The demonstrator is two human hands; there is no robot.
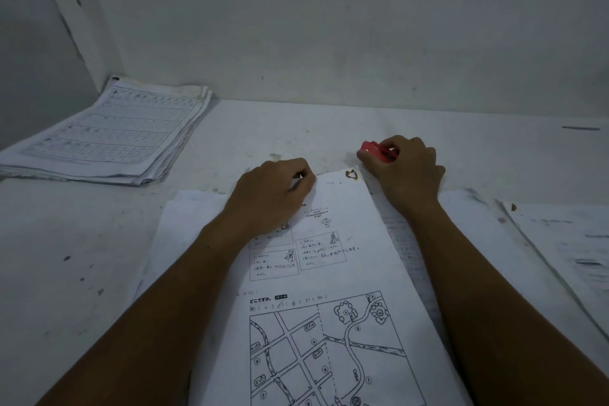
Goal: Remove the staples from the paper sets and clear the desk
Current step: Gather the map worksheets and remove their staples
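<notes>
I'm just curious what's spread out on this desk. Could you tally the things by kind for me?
Paper lots: 3, the stack of worksheets at far left, the map worksheet set in the middle, the loose sheets at right
Red staple remover: 1, held in the right hand
Rusty staple: 1
Hands: 2, with the left hand on the set
Total: 7

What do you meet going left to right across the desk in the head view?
Stack of worksheets → left hand on the map worksheet → rusty staple → right hand gripping the red staple remover → loose papers.
</notes>
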